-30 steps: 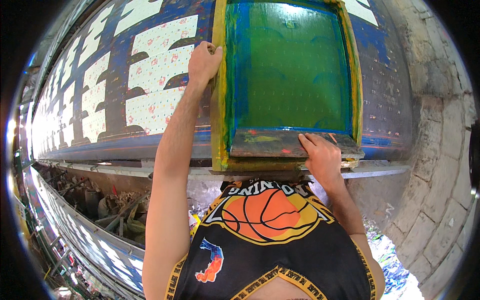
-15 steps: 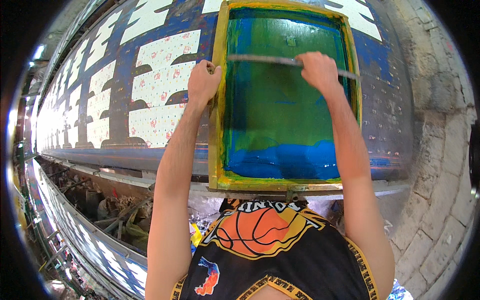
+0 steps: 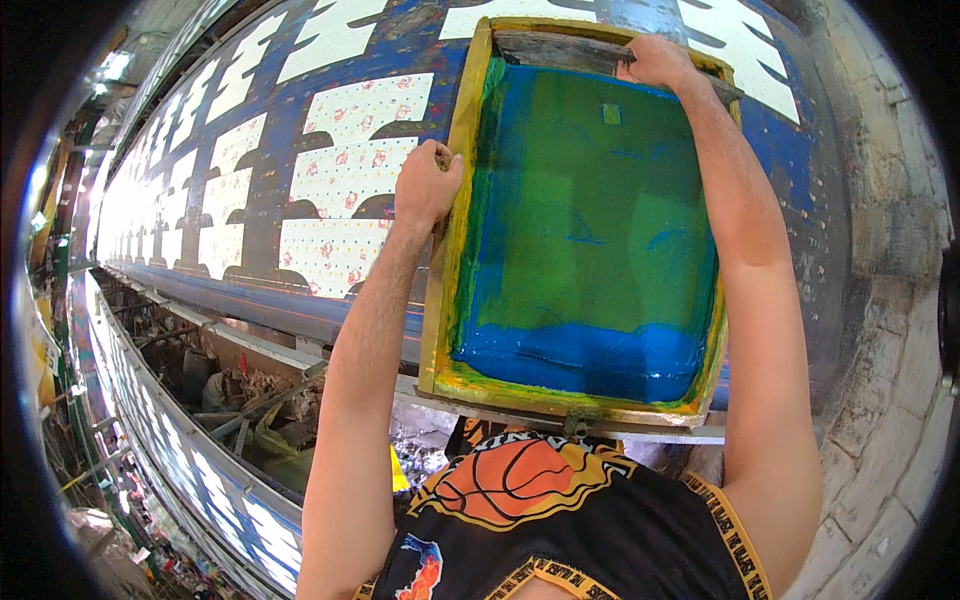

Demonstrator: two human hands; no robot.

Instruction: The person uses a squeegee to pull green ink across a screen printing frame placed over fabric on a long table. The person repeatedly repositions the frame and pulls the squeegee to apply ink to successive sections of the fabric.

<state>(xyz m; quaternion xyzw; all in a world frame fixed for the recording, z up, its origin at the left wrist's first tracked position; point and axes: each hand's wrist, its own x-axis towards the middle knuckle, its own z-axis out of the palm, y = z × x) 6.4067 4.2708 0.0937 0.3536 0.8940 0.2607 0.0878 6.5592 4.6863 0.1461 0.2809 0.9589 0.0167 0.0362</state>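
A wooden screen-printing frame, smeared yellow and green, lies on the long table in front of me. Its mesh is green, and a pool of wet blue ink lies along the near end. My left hand is closed on the frame's left side, partly hiding what it grips there. At the far end, my right hand grips a wide squeegee, which spans the frame crosswise against the far rim. The squeegee's right part is partly covered by my hand and forearm.
White cut pieces with a small coloured print lie in rows on the dark blue table. Beyond the frame are plain white pieces. A stone wall runs along the right. Debris lies in a gap below the table's near edge.
My right hand has moved the squeegee away from me, from the upper middle of the mesh to the far rim. My left hand keeps its grip on the frame's left side.
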